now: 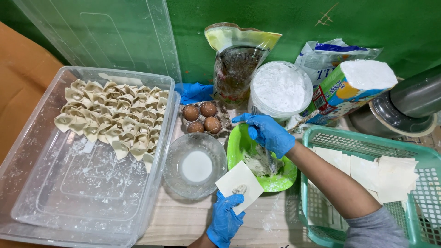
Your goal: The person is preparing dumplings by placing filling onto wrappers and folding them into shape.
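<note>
My left hand (225, 219), in a blue glove, holds a square pale dumpling wrapper (239, 183) with a small dab of filling (239, 188) on it. My right hand (268, 132), also gloved in blue, grips a utensil that dips into the filling in a green bowl (281, 180). The bowl sits just right of the wrapper. A glass bowl with white liquid (195, 165) stands left of the wrapper.
A big clear plastic tub (55, 183) on the left holds several folded dumplings (112, 120). Brown eggs (202, 117) sit in a carton behind the glass bowl. A tub of white flour (280, 87), bags and a carton stand at the back. A green basket (349, 138) on the right holds flat wrappers (376, 172).
</note>
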